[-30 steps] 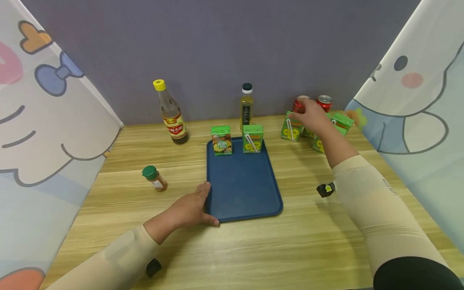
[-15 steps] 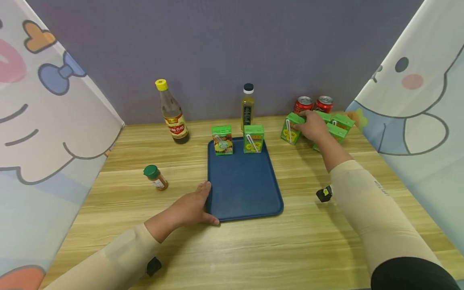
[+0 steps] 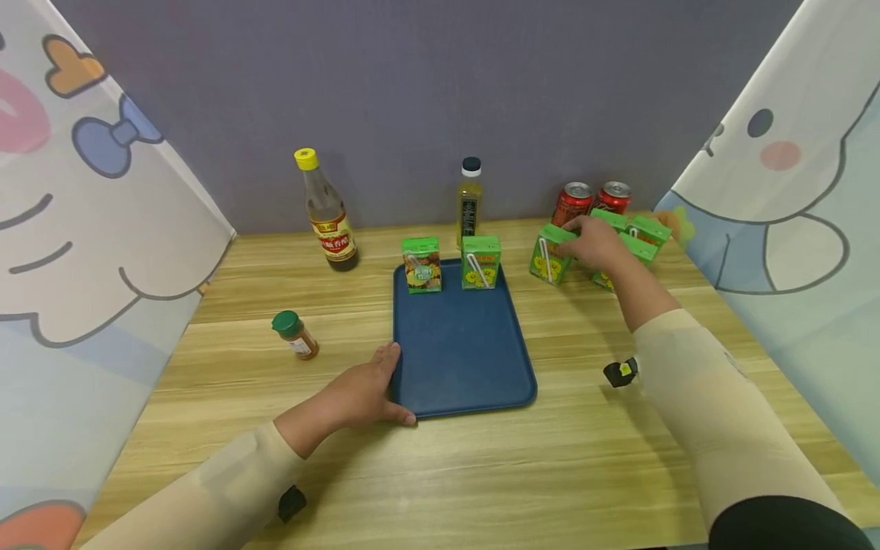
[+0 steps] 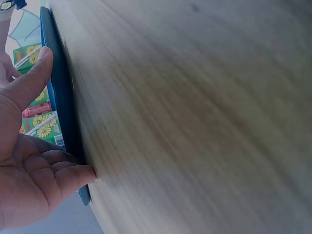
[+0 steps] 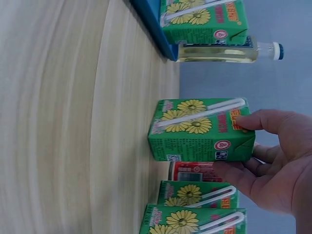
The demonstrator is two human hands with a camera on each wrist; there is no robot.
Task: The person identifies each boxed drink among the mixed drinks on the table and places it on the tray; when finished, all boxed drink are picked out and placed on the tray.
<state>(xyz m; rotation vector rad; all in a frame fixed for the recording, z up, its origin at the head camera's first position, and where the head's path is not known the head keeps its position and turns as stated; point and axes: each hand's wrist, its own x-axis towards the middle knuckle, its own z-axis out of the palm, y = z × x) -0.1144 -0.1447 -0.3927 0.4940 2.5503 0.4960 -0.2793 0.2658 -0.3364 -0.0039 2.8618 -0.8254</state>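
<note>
My right hand [image 3: 596, 243] pinches the top of a green juice box [image 3: 548, 256] printed with yellow flowers, right of the tray. In the right wrist view, the thumb is on the straw side of this juice box [image 5: 202, 129] and the fingers are behind it. My left hand [image 3: 360, 393] rests against the near left corner of a dark blue tray [image 3: 462, 347], fingers along its side and thumb at the front edge. Two juice boxes stand at the tray's far end: one with a brownish picture [image 3: 422, 267], one with yellow flowers [image 3: 480, 263].
Several green juice boxes [image 3: 646, 229] stand right of my right hand, with two red cans [image 3: 576, 200] behind. An oil bottle [image 3: 469, 202] stands behind the tray. Left are a yellow-capped sauce bottle [image 3: 330, 221] and a green-lidded spice jar [image 3: 296, 336]. Printed panels flank the table.
My right hand has taken hold of the juice box and brought it slightly nearer, away from the cans; the box now tilts. My left hand stays at the tray corner.
</note>
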